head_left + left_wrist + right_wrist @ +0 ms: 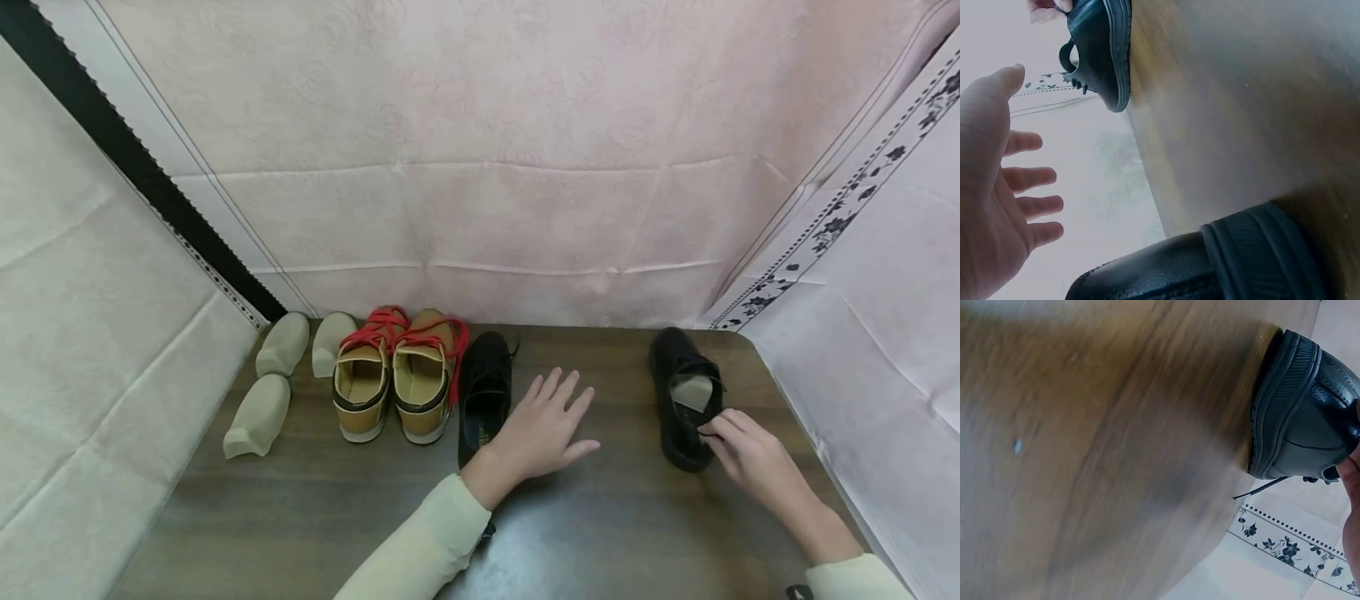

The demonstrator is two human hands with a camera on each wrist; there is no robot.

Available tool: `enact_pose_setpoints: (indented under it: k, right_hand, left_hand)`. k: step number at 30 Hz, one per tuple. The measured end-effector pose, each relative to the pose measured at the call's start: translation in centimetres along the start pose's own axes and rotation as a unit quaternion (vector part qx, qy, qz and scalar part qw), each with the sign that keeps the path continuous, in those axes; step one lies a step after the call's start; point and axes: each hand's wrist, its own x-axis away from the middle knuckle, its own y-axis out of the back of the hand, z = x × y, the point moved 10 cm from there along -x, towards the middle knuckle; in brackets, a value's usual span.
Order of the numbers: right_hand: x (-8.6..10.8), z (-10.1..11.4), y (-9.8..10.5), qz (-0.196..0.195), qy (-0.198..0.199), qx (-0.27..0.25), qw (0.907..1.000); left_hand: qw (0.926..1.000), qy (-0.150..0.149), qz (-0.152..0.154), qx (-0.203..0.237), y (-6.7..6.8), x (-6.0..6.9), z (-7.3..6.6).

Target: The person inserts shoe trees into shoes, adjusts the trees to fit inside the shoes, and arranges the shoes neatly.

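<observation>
A black lace-up shoe (675, 354) stands on the right part of the wooden surface, with a cream shoe insert (692, 392) visible inside its opening. My right hand (756, 461) pinches the rim of that shoe near the heel; the right wrist view shows the same shoe's sole side (1307, 419) with fingers at the collar. My left hand (536, 429) hovers with fingers spread, holding nothing, just right of a second black shoe (486, 362). The left forearm hides that shoe's heel.
Left of the second black shoe stand a pair of tan shoes (423, 392) with red laces. Three cream shoe inserts (258, 417) lie at the far left. Cloth-covered walls (525, 217) rise behind and at both sides of the wooden surface (585, 533).
</observation>
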Motion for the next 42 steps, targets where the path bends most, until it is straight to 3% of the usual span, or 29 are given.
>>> enact_pose_setpoints:
  k: [21, 42]
  right_hand:
    - [1.6, -3.9, 1.3, -0.002, -0.034, 0.029, 0.999]
    - [1.9, -6.6, 1.8, 0.007, -0.03, 0.036, 0.9989]
  left_hand:
    - [0.9999, -0.003, 0.005, -0.009, -0.6, -0.4, 0.1]
    - [0.9996, 0.002, 0.026, -0.004, -1.1, -1.0, -0.3]
